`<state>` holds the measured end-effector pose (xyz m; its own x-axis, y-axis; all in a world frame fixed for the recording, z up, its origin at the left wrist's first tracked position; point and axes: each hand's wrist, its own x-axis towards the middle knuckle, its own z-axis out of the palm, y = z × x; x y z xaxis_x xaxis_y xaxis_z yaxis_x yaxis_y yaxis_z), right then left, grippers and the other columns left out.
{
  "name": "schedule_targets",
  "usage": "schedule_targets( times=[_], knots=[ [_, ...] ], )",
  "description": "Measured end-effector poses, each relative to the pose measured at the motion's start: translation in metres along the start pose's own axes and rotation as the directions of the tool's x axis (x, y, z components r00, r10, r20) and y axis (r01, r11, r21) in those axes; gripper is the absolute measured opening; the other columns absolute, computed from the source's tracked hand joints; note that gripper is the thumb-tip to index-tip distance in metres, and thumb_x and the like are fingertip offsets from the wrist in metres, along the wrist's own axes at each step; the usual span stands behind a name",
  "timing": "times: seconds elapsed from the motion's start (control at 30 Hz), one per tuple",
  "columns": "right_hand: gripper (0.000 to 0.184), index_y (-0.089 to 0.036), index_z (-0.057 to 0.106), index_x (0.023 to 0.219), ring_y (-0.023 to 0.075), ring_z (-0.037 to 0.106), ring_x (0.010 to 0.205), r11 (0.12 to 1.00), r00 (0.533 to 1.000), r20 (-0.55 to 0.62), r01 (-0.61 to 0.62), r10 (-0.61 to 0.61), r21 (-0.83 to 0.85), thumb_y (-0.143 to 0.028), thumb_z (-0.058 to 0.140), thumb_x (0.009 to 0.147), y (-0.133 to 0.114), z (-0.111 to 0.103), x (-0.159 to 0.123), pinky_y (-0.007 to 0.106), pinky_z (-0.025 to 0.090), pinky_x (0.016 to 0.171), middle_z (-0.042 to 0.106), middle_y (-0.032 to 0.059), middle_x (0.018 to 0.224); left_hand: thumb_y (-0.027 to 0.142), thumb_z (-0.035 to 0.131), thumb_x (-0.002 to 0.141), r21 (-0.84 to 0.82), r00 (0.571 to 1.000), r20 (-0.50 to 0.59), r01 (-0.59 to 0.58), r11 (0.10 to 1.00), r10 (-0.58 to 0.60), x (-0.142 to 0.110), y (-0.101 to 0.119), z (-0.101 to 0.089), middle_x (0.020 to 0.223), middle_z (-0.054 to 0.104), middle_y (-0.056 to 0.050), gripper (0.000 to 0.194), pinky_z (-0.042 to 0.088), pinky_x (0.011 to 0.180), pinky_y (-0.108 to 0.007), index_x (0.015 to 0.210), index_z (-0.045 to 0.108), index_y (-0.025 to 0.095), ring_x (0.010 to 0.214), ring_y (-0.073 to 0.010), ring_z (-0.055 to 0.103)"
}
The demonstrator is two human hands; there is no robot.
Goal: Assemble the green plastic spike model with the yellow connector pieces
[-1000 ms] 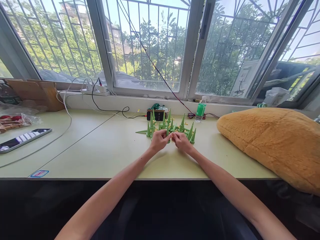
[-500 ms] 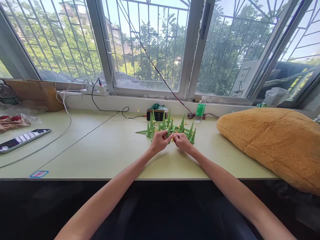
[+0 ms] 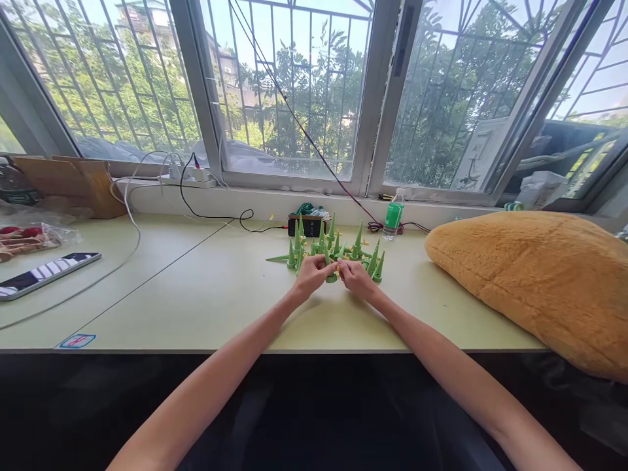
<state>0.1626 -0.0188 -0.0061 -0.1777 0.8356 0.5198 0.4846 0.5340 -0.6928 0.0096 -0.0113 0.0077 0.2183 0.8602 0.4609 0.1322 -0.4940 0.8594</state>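
My left hand (image 3: 313, 276) has its fingers closed round a green plant watering spike (image 3: 331, 277), its cone pointing up and its wide base downward. Close beside it, my right hand (image 3: 357, 279) pinches a small yellow valve (image 3: 338, 265) at the side of that spike; the fingertips hide much of the valve. Several more green spikes (image 3: 291, 256) stand on the table just beyond both hands, and one (image 3: 277, 258) lies on its side pointing left. Small yellow pieces (image 3: 365, 243) show among them.
A phone with a lit screen (image 3: 313, 227) stands behind the spikes. A green-labelled bottle (image 3: 393, 216) is at the back. A large brown plush cushion (image 3: 534, 281) covers the table's right side. Another phone (image 3: 49, 275) and white cable (image 3: 128, 255) lie left.
The held spike has tipped slightly and shifted a little left, its base now showing between my hands. The fingers of both hands have moved slightly.
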Motion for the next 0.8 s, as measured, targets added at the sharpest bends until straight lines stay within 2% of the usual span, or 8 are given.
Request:
schedule_targets(
  times=[0.17, 0.33, 0.5, 0.67, 0.8],
  knots=[
    [0.051, -0.022, 0.037, 0.053, 0.0124, 0.037, 0.047, 0.999, 0.998, 0.035, -0.05, 0.049, 0.007, -0.047, 0.031, 0.097, -0.0003, -0.0021, -0.0004, 0.027, 0.03, 0.051, 0.041, -0.0008, 0.046, 0.049, 0.067, 0.073, 0.12, 0.997, -0.003, -0.074, 0.99, 0.074, -0.0011, 0.0009, -0.0001, 0.05, 0.028, 0.006, 0.05, 0.018, 0.044, -0.023, 0.053, 0.033, 0.018, 0.049, -0.0058, 0.025],
    [0.056, -0.023, 0.035, 0.048, 0.0138, 0.039, 0.046, 0.995, 0.993, 0.071, -0.093, 0.09, 0.041, -0.05, 0.031, 0.096, -0.0044, -0.0042, -0.0014, 0.028, 0.034, 0.053, 0.042, 0.0014, 0.043, 0.047, 0.062, 0.078, 0.199, 0.99, 0.028, -0.142, 0.97, 0.14, -0.0032, 0.004, -0.0004, 0.05, 0.029, 0.006, 0.044, 0.02, 0.045, -0.023, 0.054, 0.039, 0.017, 0.048, -0.0064, 0.026],
    [0.057, -0.024, 0.036, 0.047, 0.0137, 0.038, 0.044, 0.992, 0.992, 0.071, -0.11, 0.105, 0.068, -0.053, 0.032, 0.095, -0.0059, -0.0044, -0.0026, 0.029, 0.033, 0.051, 0.042, 0.0008, 0.041, 0.043, 0.06, 0.079, 0.258, 0.984, 0.032, -0.175, 0.95, 0.173, -0.0046, 0.0043, -0.0001, 0.05, 0.031, 0.006, 0.041, 0.021, 0.046, -0.023, 0.055, 0.04, 0.017, 0.049, -0.0069, 0.027],
    [0.055, -0.023, 0.035, 0.045, 0.0129, 0.038, 0.044, 0.992, 0.992, 0.077, -0.107, 0.102, 0.06, -0.047, 0.032, 0.095, -0.0059, -0.0044, -0.0027, 0.028, 0.033, 0.053, 0.041, -0.0006, 0.041, 0.04, 0.06, 0.079, 0.305, 0.977, 0.031, -0.21, 0.929, 0.21, -0.0057, 0.0046, -0.0002, 0.048, 0.029, 0.006, 0.043, 0.021, 0.048, -0.023, 0.054, 0.033, 0.018, 0.049, -0.007, 0.025],
    [0.055, -0.023, 0.035, 0.044, 0.0126, 0.038, 0.044, 0.992, 0.99, 0.089, -0.114, 0.108, 0.062, -0.042, 0.032, 0.095, -0.0075, -0.0049, -0.0028, 0.027, 0.034, 0.054, 0.04, -0.0006, 0.04, 0.038, 0.059, 0.079, 0.331, 0.972, 0.041, -0.23, 0.915, 0.23, -0.0063, 0.0051, -0.0003, 0.049, 0.03, 0.006, 0.042, 0.022, 0.048, -0.023, 0.054, 0.032, 0.018, 0.05, -0.0074, 0.025]
  ],
)
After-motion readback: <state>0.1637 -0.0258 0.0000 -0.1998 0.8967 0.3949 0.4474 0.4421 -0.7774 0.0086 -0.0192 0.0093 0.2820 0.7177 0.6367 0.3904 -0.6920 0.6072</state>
